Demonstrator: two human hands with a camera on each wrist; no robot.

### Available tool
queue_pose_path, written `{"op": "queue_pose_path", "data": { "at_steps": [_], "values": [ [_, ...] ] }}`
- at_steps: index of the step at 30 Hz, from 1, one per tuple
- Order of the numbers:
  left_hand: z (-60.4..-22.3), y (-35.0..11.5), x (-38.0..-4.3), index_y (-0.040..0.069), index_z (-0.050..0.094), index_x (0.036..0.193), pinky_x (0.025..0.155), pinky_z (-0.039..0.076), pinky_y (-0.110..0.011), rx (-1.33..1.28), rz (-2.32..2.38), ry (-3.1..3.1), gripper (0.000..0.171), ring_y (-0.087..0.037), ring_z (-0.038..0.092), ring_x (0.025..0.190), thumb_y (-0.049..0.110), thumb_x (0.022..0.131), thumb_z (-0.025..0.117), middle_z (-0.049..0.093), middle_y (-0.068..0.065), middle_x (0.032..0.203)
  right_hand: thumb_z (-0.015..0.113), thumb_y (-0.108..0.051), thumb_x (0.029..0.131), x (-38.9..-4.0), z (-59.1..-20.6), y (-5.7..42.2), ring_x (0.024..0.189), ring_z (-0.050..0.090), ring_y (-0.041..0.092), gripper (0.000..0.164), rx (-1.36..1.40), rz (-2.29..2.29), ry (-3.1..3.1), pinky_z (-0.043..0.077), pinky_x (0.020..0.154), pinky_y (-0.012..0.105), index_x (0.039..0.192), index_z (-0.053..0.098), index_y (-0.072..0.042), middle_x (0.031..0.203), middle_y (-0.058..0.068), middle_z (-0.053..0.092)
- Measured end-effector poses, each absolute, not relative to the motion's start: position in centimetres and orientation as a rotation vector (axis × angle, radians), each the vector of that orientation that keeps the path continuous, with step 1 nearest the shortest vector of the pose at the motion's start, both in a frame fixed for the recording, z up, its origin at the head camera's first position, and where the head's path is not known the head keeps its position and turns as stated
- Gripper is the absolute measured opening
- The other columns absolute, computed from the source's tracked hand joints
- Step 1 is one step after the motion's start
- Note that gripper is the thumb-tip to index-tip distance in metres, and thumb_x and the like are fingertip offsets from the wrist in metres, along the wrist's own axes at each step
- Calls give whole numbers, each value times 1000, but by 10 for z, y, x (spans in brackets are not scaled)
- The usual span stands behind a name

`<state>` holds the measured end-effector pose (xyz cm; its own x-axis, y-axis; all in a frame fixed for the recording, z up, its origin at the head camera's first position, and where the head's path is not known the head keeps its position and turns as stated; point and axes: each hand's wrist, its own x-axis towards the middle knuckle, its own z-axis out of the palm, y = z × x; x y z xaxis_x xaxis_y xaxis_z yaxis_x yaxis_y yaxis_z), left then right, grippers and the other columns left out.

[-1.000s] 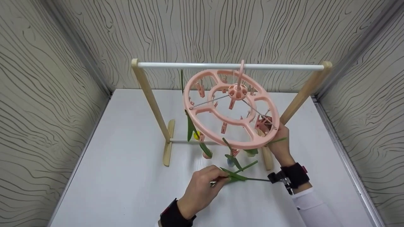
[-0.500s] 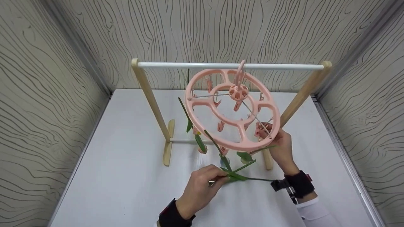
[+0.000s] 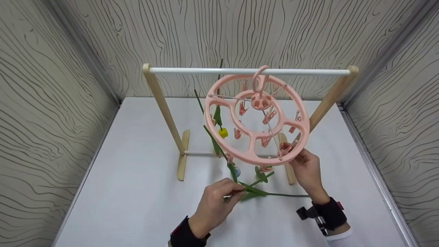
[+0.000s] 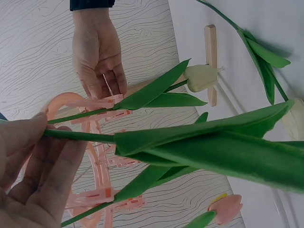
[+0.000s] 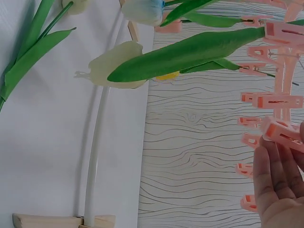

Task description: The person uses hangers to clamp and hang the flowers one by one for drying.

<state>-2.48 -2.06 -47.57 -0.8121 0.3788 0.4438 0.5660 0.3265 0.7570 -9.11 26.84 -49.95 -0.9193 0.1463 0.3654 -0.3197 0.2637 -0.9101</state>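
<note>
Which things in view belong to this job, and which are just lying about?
In use:
held tulip, left hand
clip, right hand
pink hanger
clipped tulips
rack

Just lying about:
loose tulip on the table, though possibly wanted later

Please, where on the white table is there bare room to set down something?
The table looks bare left of the left wooden post, and right of the right hand. Crowded: the middle, around the pink ring, tulips and left hand.
</note>
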Motion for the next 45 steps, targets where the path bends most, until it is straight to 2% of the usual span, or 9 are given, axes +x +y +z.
{"op": "queue_pose_path", "data": {
  "at_steps": [7,13,21,27,30,33,38,45],
  "values": [
    [-474,-24,-23,7,78,100,78,61,-10,-844,-1508,-2402,15,-3,74,87,-3,89,80,78,-2,95,67,12,96,-75,-498,261,110,73,-1,28,166,1704,-2155,60,91,13,124,71,11,116,-13,78],
    [-472,-26,-23,8,77,100,77,61,-10,-838,-1501,-2371,13,-6,75,86,0,90,81,78,-2,95,67,11,97,-64,-499,254,113,73,0,28,166,1748,-2132,61,90,14,125,71,11,119,-13,78],
    [-472,-27,-22,9,77,100,76,61,-11,-834,-1497,-2362,12,-4,74,86,2,90,81,77,-1,95,68,12,95,-57,-502,250,100,77,5,27,236,1878,-2078,63,80,15,122,71,13,112,-2,82],
    [-473,-27,-23,7,77,99,76,61,-10,-851,-1476,-2317,13,-7,76,85,1,89,82,77,-2,95,67,11,96,-59,-500,251,101,78,8,27,304,1967,-2058,64,82,19,122,70,14,114,4,82],
    [-473,-26,-23,6,76,99,77,60,-9,-862,-1461,-2295,14,-9,76,86,0,88,83,77,-2,94,66,10,98,-62,-500,254,97,78,6,28,300,1994,-2056,64,82,19,124,68,16,116,3,82],
    [-473,-26,-23,7,76,99,77,61,-9,-854,-1465,-2299,14,-8,76,85,1,88,82,77,-2,94,64,8,100,-67,-499,256,91,77,6,26,243,2006,-2064,63,80,19,124,68,16,110,1,83],
    [-471,-26,-23,8,76,100,77,61,-11,-838,-1488,-2327,12,-7,76,85,2,90,81,77,-2,94,62,4,102,-75,-498,260,90,76,6,22,91,2027,-2067,64,82,20,120,68,16,99,-4,82],
    [-470,-25,-23,7,76,102,79,62,-12,-840,-1513,-2340,12,-8,75,86,2,91,80,78,-2,95,61,2,104,-82,-499,265,109,75,4,30,41,2068,-2009,62,94,19,129,62,19,113,-9,81]
  ]
}}
